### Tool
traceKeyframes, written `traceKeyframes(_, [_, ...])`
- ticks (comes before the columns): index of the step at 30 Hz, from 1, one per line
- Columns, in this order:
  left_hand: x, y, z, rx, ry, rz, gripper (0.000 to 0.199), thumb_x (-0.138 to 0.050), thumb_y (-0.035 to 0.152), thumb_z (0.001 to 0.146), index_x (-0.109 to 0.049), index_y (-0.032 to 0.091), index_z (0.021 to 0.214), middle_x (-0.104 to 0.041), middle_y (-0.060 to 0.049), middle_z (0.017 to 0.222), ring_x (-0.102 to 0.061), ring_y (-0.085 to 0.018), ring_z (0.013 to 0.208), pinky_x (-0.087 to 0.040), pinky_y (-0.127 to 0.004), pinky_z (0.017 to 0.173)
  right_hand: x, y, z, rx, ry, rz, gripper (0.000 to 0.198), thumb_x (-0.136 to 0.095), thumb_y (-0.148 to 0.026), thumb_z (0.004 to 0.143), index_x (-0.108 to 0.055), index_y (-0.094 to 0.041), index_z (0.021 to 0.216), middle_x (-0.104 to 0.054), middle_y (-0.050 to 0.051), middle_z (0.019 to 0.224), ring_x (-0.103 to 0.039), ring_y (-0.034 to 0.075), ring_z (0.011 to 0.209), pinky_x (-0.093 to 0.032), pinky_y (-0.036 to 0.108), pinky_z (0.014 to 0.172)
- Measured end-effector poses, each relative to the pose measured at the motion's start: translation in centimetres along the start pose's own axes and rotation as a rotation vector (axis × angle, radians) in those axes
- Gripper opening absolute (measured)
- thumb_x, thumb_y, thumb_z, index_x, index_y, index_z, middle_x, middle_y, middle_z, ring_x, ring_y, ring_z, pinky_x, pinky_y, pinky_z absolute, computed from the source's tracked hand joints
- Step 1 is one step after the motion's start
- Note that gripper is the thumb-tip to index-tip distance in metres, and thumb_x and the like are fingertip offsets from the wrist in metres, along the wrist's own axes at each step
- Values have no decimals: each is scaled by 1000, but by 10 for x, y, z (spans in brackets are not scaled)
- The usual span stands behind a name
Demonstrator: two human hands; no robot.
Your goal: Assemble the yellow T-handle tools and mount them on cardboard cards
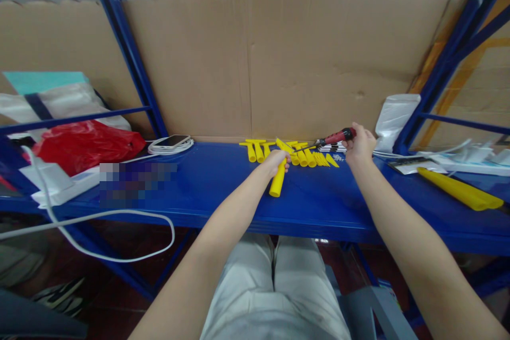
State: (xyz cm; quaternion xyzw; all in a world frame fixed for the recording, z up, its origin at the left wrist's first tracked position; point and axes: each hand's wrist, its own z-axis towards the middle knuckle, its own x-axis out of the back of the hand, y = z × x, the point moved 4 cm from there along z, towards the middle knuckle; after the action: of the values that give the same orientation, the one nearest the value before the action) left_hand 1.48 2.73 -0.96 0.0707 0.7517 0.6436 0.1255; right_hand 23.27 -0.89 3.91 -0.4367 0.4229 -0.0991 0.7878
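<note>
My left hand (pixel 275 161) is closed around a yellow plastic tool with a round handle (pixel 278 185), its wider head at the far end. In my right hand (pixel 360 142) is a screwdriver (pixel 334 137) with a dark red and black handle. Its thin shaft points left, toward the head of the yellow tool; whether the tip touches is too small to tell. Behind my hands several more yellow T-shaped tools (pixel 258 152) lie in a row. Small yellow wedge-shaped pieces (pixel 324 159) and a little pile of tiny silvery parts (pixel 338 158) lie to their right.
A phone (pixel 172 141) rests on a coiled white cable at the left, near a red plastic bag (pixel 87 143) and a white power strip (pixel 71 189). A long yellow piece (pixel 460 188) lies at the right. Cardboard (pixel 311 58) stands behind the blue tabletop (pixel 215 186).
</note>
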Motion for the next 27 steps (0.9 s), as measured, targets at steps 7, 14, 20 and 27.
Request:
traceKeyframes(7, [-1,2,-1,-2,-29,16,21,-44,1,74,-42,18,62,-41,5,45,-34,-6,33,-29,-21,39,1,2,5,28,-9,-9,31,-68,-26,69,-38,-21,62,-42,-8,53,-40,5,40,-30,16,29])
traceKeyframes(14, [-3,2,-2,-7,-50,5,21,-44,2,75,-41,18,63,-40,6,44,-34,-5,32,-28,-20,38,1,-1,2,21,30,-5,27,-64,-22,72,-38,-21,62,-42,-8,52,-37,4,39,-28,16,29])
traceKeyframes(20, [-1,0,0,3,-46,1,21,-44,1,74,-42,18,63,-42,5,46,-34,-6,33,-28,-20,38,-2,-4,0,57,-42,-42,27,-63,-21,71,-38,-22,62,-39,-9,51,-33,5,37,-28,19,31])
traceKeyframes(27, [2,-1,2,16,-73,-30,19,-44,3,75,-42,18,63,-41,5,46,-33,-6,34,-28,-20,38,-5,-11,-4,184,-152,-133,16,-64,-21,72,-48,-20,67,-47,-7,59,-36,4,41,-30,17,35])
